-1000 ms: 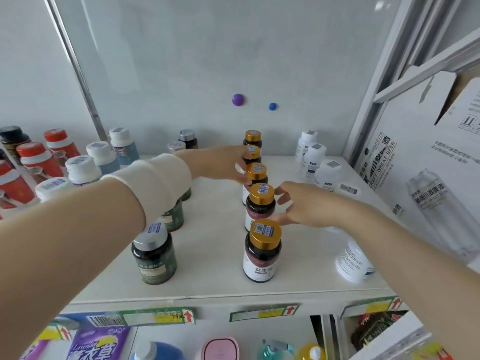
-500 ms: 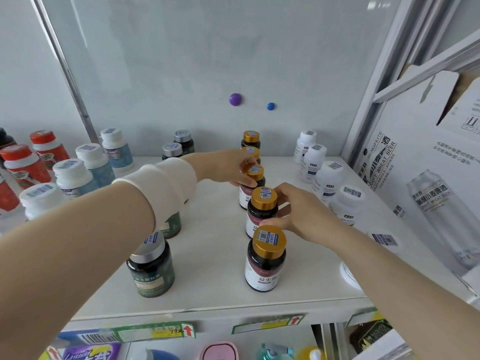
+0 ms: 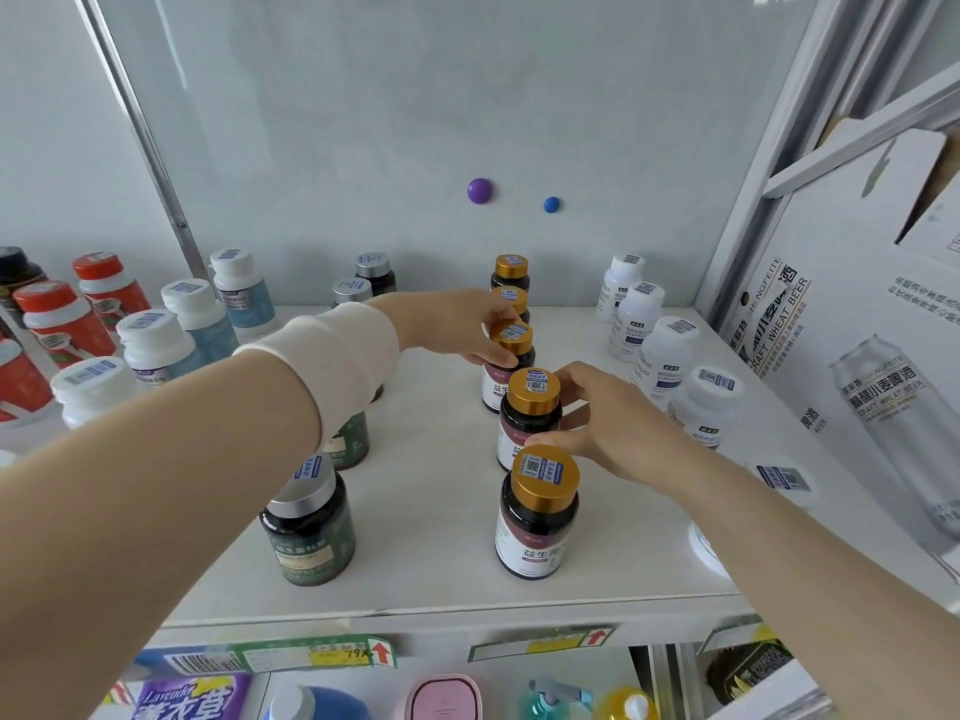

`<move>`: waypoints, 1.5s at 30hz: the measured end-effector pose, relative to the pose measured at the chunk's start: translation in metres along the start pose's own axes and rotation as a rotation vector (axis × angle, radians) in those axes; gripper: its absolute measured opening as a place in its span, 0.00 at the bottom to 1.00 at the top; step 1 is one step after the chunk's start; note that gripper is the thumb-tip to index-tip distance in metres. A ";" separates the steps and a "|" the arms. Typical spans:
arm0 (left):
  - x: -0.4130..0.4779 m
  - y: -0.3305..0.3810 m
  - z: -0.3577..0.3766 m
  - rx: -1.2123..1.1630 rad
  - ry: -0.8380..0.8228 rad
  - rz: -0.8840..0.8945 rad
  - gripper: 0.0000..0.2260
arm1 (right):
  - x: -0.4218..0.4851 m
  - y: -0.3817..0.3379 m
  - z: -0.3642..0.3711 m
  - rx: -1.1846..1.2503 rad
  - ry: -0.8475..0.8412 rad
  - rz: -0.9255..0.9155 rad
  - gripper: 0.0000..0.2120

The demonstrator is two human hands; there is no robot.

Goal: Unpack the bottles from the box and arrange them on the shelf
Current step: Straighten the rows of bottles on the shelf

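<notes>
the box (image 3: pixel 857 356) at the right edge of the shelf (image 3: pixel 415 563) reads "craft wheat beer". below the front edge, a purple pack (image 3: pixel 192 701) says "lavender"; a price tag (image 3: pixel 337 654), "79".

White shelf (image 3: pixel 431 491), upright bottles (image 3: pixel 537 532) in rows

The person is wearing a cream-white, soft fabric band (image 3: pixel 332 356) wrapping snugly around the forearm just behind the left hand (image 3: pixel 449 324), slightly rumpled at its edges, while the forearm behind the right hand (image 3: pixel 613 428) is going bare.
</notes>
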State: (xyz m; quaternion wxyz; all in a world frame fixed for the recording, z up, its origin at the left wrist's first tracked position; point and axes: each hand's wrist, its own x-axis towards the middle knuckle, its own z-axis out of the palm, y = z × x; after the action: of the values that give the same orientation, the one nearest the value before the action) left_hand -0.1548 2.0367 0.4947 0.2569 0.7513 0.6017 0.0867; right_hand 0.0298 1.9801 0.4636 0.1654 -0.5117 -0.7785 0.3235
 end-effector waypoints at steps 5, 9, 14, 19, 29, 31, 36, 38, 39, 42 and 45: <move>-0.002 0.006 0.003 0.023 0.020 -0.044 0.27 | 0.000 -0.004 -0.004 -0.026 -0.050 0.010 0.32; -0.020 0.015 -0.010 0.101 0.056 -0.069 0.28 | -0.002 -0.014 -0.031 -0.186 -0.115 0.024 0.37; -0.064 0.007 -0.058 0.349 0.137 -0.118 0.22 | 0.004 -0.060 -0.065 -0.534 -0.025 -0.118 0.31; -0.107 -0.018 -0.084 0.638 0.060 -0.223 0.20 | 0.024 -0.113 -0.036 -0.741 -0.028 -0.241 0.28; -0.111 -0.088 -0.070 0.482 0.059 -0.149 0.25 | 0.031 -0.141 0.046 -0.600 -0.162 -0.233 0.32; -0.101 -0.098 -0.069 0.399 0.092 -0.115 0.26 | 0.033 -0.137 0.058 -0.493 -0.155 -0.201 0.33; -0.081 -0.113 -0.061 0.285 0.111 -0.046 0.27 | 0.037 -0.118 0.080 -0.189 -0.105 -0.108 0.35; -0.073 -0.114 -0.056 0.262 0.104 -0.030 0.28 | 0.038 -0.112 0.087 -0.071 -0.080 -0.090 0.34; -0.070 -0.115 -0.055 0.262 0.104 -0.018 0.27 | 0.039 -0.110 0.091 -0.025 -0.066 -0.091 0.34; -0.066 -0.116 -0.051 0.234 0.090 -0.014 0.23 | 0.041 -0.106 0.100 0.073 -0.024 -0.092 0.29; -0.067 -0.116 -0.052 0.127 0.068 -0.025 0.22 | 0.042 -0.103 0.105 0.126 0.006 -0.085 0.24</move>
State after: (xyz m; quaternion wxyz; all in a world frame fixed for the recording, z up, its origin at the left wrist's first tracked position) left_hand -0.2945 2.0046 0.4946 0.1891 0.7552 0.6236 0.0708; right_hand -0.1204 1.9552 0.4528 0.2133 -0.4677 -0.7771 0.3632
